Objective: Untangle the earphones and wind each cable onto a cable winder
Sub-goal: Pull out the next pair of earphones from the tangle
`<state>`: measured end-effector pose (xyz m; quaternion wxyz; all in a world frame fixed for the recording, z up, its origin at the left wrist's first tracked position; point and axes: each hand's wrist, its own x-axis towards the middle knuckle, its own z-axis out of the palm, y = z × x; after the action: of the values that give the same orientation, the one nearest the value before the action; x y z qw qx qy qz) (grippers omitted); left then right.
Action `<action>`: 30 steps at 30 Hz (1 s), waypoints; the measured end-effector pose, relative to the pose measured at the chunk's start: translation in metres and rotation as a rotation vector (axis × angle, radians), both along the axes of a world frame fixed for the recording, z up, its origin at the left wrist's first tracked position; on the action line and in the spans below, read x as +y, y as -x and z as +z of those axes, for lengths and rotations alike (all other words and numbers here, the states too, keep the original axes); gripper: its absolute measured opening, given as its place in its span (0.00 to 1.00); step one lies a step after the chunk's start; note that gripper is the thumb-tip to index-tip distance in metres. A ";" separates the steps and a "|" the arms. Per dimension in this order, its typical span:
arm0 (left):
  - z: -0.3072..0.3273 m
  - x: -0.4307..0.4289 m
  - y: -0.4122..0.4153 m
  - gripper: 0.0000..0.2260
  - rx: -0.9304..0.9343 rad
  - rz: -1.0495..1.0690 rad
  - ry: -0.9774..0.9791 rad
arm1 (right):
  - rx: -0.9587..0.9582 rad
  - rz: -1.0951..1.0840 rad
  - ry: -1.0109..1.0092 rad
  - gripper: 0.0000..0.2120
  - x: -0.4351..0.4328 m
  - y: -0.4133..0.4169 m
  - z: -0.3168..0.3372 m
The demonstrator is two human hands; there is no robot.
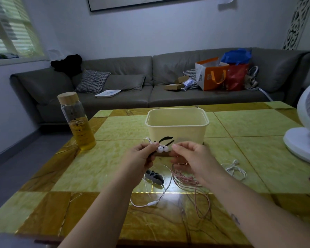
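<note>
Currently pinching white plastic earbuds [162, 149] against flat brown wooden cable winder [164, 155] with left hand [141, 156], gripping winder's far end with right hand [188, 158], above yellow marble bench [97, 167]. Could knot trailing thin pink cable [181, 179] tighter if pulled hastily.

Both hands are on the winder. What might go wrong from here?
1. The pink cable lies in overlapping loops below the right hand; pulling hard may tighten a knot.
2. The trailing cable passes the grey winder on the table and could snag it.
3. The earbuds, pinched by the left hand against the brown winder, might slip loose.
</note>
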<state>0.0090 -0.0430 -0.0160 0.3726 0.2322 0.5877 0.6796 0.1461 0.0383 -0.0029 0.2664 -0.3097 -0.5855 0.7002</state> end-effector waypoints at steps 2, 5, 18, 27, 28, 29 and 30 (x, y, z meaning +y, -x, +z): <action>-0.005 0.001 -0.002 0.05 0.042 0.009 0.026 | 0.085 0.021 0.248 0.05 -0.005 0.006 -0.004; -0.011 0.001 -0.003 0.05 0.103 0.025 0.045 | 0.150 0.054 0.438 0.05 -0.005 0.011 -0.009; -0.018 -0.002 -0.004 0.06 0.171 -0.035 0.046 | 0.139 -0.075 0.048 0.07 -0.002 0.011 -0.025; -0.017 0.003 -0.008 0.06 0.157 0.010 0.107 | 0.122 -0.066 -0.220 0.06 -0.004 0.006 -0.022; -0.018 0.004 -0.010 0.05 0.142 0.018 0.093 | 0.170 -0.068 -0.106 0.05 -0.005 0.008 -0.023; -0.019 0.005 -0.012 0.04 0.127 0.025 0.075 | 0.229 -0.068 0.031 0.05 -0.006 0.009 -0.024; -0.020 0.006 -0.013 0.04 0.113 0.028 0.055 | 0.284 -0.067 0.162 0.06 -0.006 0.011 -0.025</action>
<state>0.0220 -0.0369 -0.0360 0.3353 0.2517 0.6294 0.6543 0.1350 0.0319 -0.0282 0.3439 -0.2475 -0.4728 0.7726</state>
